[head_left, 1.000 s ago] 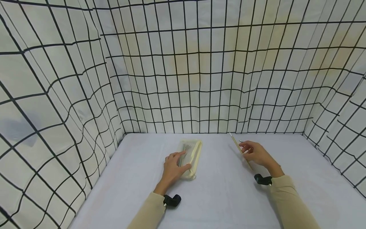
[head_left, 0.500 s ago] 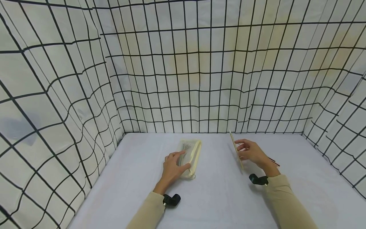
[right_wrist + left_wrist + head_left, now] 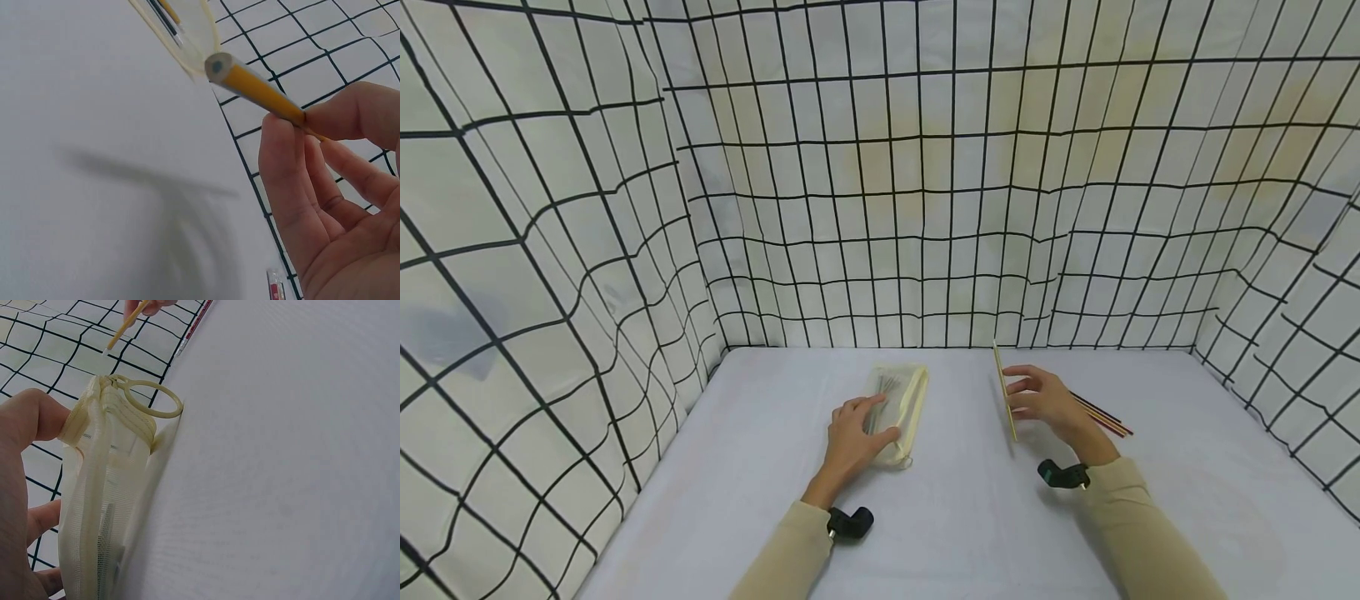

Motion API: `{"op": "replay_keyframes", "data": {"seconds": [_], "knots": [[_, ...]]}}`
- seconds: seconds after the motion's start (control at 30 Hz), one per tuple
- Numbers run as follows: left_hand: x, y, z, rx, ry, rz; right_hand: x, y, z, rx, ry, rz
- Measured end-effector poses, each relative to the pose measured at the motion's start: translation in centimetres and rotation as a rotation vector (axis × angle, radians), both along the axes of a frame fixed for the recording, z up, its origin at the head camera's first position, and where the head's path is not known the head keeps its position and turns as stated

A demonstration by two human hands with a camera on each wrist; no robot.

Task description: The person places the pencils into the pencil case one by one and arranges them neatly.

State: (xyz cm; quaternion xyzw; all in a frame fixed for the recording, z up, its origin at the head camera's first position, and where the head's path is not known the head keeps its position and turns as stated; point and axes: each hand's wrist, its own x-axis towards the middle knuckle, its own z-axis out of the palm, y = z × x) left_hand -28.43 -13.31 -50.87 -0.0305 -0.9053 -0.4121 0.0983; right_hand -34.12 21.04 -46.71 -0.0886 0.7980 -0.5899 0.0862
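Pencil (image 3: 259,92): one, yellow, flat-cut end toward the right wrist camera; raised above the tabletop (image 3: 970,508), right of centre and toward the far edge, clear of its shadow.
Right hand (image 3: 1054,406): thumb and fingertips pinch the pencil near its middle; the gap between them is narrow, filled by the pencil alone.
Right hand's pose: off the tabletop, reaching in from the near right; fingers point left, palm partly turned inward.
Step in hand: judged to be the carrying of a single pencil, between pouch and loose pencils.
Next move: would seem to call for a steady pinch, with the pencil turned to line up with wherever it is laid.
Pouch (image 3: 907,410): pale yellow mesh, zipped edge, with a ring (image 3: 167,415) at its near end; lies left of the pencil, toward the far edge. Thin sticks show through the mesh; whether the zip is undone cannot be told.
Left hand (image 3: 852,437): thumb and fingers spread wide, resting on the pouch from its left side; forearm comes from the near edge.
Loose pencils (image 3: 1105,417): several, dark, orange and red; on the tabletop behind the right hand, toward the right edge, partly hidden.
Surround: white walls with black grid lines, along the far edge and both sides.
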Motion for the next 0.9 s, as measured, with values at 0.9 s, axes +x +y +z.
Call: {"op": "replay_keyframes", "data": {"seconds": [0.9], "knots": [[-0.1,0.0,0.0,0.012,0.012,-0.008,1.8,-7.2,-1.4,-0.017,-0.187,0.011]]}}
